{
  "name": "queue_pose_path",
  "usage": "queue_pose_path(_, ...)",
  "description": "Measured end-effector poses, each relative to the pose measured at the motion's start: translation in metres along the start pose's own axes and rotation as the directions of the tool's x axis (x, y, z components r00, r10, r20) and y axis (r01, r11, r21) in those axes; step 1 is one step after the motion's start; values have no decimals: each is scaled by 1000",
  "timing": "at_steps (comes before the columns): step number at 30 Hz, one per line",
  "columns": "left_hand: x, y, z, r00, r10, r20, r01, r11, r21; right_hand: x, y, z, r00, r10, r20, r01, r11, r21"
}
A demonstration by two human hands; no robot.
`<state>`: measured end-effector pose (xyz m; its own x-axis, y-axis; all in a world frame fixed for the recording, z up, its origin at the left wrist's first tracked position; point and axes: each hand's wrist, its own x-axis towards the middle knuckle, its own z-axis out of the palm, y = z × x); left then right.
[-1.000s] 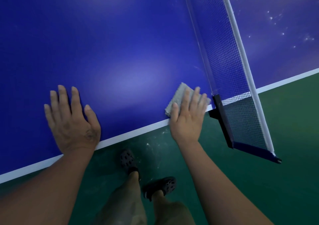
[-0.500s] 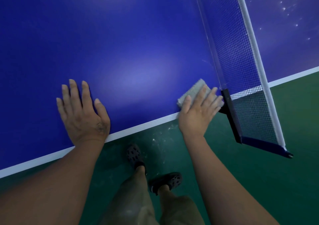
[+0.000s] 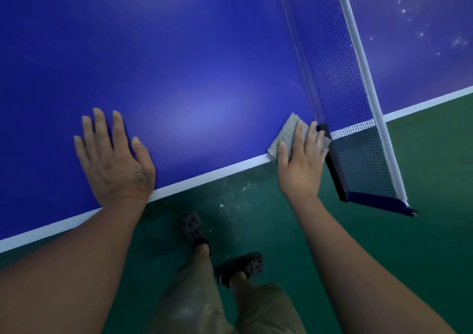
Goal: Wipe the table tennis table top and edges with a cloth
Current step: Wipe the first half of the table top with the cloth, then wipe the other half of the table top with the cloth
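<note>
A blue table tennis table [image 3: 179,65] with a white edge line fills the upper part of the view. My right hand [image 3: 300,164] presses flat on a grey cloth [image 3: 286,135] at the table's near edge, right beside the black net post. The cloth's right part is hidden under my fingers. My left hand [image 3: 112,154] lies flat on the blue top near the edge, fingers spread, holding nothing.
The net [image 3: 343,77] with its white top band runs from the top of the view down past the table edge at the right. White specks dot the table half [image 3: 422,26] beyond it. Below lie green floor [image 3: 422,231] and my two feet in dark clogs [image 3: 194,228].
My right hand has slid the cloth to the right along the edge until it meets the net post. My left hand stays flat on the table.
</note>
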<state>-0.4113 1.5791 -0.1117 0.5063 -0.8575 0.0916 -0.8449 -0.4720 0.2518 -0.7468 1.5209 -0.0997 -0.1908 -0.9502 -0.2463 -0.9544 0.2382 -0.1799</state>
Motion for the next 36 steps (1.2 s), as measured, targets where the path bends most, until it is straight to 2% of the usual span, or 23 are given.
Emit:
queue_pose_path(2,0,1,-1,1000,-5,6,5,1000,-12,-13,-3,2,1000,20,12,-21,998,62)
queue_pose_path(4,0,0,-2,1000,-9,6,9,1000,-17,-30,-15,7,998,59,24,-63,970,234)
queue_pose_path(6,0,0,-3,1000,-7,15,7,1000,-20,-40,-32,9,990,137,31,-137,897,420)
queue_pose_path(9,-1,2,-6,999,-15,37,16,1000,-24,-44,-50,7,977,213,22,-191,817,544)
queue_pose_path(11,-1,3,-8,997,-19,69,21,999,-27,-46,-47,5,974,221,48,-209,800,563)
queue_pose_path(13,-3,2,-11,995,4,97,0,999,-43,-53,-37,-3,980,159,121,-200,780,593)
queue_pose_path(17,-24,-1,-23,979,70,192,-55,995,-85,-77,1,-25,975,-48,217,-46,912,408)
queue_pose_path(23,-77,19,-55,889,147,434,-81,983,-167,-122,60,-66,977,-61,205,-23,922,387)
queue_pose_path(27,-107,49,-80,852,91,515,82,949,-303,-144,85,-97,972,-61,229,-44,903,427)
queue_pose_path(31,-132,99,-100,819,77,569,170,914,-368,-161,108,-121,963,-55,262,-106,820,562)
queue_pose_path(36,-173,181,-129,837,173,520,137,852,-505,-167,150,-158,959,-76,275,-171,617,768)
